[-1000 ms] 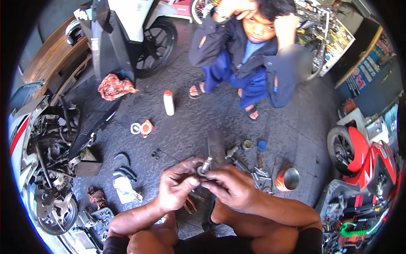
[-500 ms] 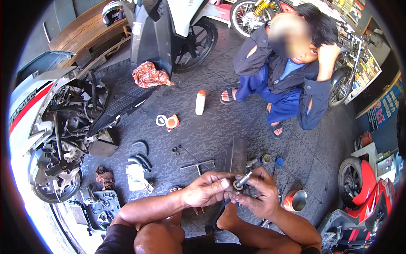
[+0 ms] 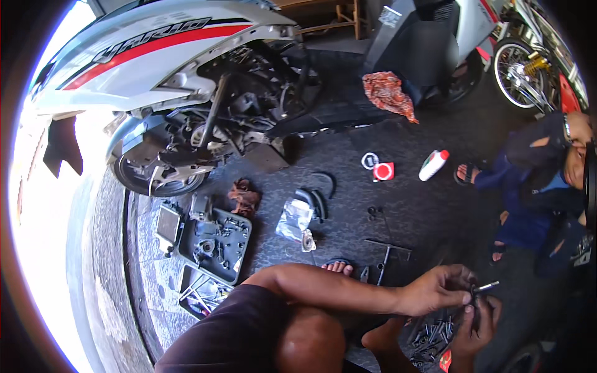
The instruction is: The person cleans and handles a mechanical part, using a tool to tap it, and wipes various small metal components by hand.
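The left hand (image 3: 440,292), at the near right, pinches a metal part (image 3: 487,287) between closed thumb and fingers; the right hand (image 3: 477,332) curls just on its near side, its hold unclear. Bold dark lettering marks the scooter's (image 3: 186,93) white panel, far left. Left, a raised rim edges the tray (image 3: 246,248). Dark floor (image 3: 410,211) separates T-wrench (image 3: 385,261) and bottle (image 3: 431,166).

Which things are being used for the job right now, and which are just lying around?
Seem to be for the job:
small metal part, pinched by the left hand, with the right hand close by
perhaps the loose metal pieces near the right hand

Seem just lying around:
orange patterned cloth
white bottle with red cap
brown cloth
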A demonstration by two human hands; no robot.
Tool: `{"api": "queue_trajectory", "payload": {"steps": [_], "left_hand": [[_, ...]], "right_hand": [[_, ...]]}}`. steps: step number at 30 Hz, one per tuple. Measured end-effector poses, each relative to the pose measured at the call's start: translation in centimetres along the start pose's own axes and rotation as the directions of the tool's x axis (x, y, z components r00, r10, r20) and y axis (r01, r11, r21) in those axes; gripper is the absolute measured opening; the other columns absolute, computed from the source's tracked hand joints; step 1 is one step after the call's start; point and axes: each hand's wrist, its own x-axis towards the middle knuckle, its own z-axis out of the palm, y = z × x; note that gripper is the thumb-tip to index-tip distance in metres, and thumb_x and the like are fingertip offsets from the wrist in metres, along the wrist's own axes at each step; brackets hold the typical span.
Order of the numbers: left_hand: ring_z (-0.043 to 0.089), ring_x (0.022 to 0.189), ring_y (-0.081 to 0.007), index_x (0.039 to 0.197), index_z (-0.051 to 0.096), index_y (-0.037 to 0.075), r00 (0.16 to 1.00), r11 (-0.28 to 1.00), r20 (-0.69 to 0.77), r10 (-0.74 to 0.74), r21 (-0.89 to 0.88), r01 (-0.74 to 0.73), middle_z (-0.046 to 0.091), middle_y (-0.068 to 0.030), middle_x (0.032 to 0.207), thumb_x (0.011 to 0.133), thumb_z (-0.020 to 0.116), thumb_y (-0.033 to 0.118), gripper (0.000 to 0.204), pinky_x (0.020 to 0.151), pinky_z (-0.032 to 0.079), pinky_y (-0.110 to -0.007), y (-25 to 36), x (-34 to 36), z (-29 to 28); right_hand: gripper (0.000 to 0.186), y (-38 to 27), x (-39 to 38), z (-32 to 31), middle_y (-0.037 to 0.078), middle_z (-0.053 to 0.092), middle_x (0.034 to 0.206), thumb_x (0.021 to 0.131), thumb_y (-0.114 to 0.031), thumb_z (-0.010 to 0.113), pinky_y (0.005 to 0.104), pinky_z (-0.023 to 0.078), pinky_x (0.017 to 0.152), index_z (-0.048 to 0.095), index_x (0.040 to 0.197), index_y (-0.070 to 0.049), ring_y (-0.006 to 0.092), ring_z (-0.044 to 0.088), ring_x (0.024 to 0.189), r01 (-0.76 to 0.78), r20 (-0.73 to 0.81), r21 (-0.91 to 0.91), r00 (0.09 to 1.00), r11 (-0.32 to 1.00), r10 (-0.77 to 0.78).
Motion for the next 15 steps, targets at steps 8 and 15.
{"api": "queue_trajectory", "payload": {"steps": [8,15], "left_hand": [[0.062,0.093,-0.0316,0.111,0.056,-0.001,0.876,0.347,0.061,0.479,0.903,-0.253,0.055,-0.0148,0.102,0.080,0.076,0.011,0.039,0.078,0.054,-0.040,0.7,-0.3,-2.3],[0.059,0.089,-0.0314,0.099,0.054,0.001,0.811,-0.087,0.312,0.495,0.946,-0.311,0.052,-0.0143,0.096,0.076,0.066,0.018,0.030,0.068,0.055,-0.039,-0.8,-0.6,-5.4]], "right_hand": [[0.045,0.5,0.4,1.8,0.020,0.057,0.129,0.098,-0.017,0.053,0.0385,0.044,0.101,0.052,0.133,0.010,0.0290,0.056,0.120,-0.311,0.256,0.419,0.942,0.853,0.218],[0.043,0.8,0.7,4.6,0.015,0.059,0.130,0.099,-0.013,0.058,0.0347,0.043,0.103,0.049,0.135,0.007,0.0216,0.055,0.120,-0.484,0.324,0.506,0.874,0.714,0.363]]}}
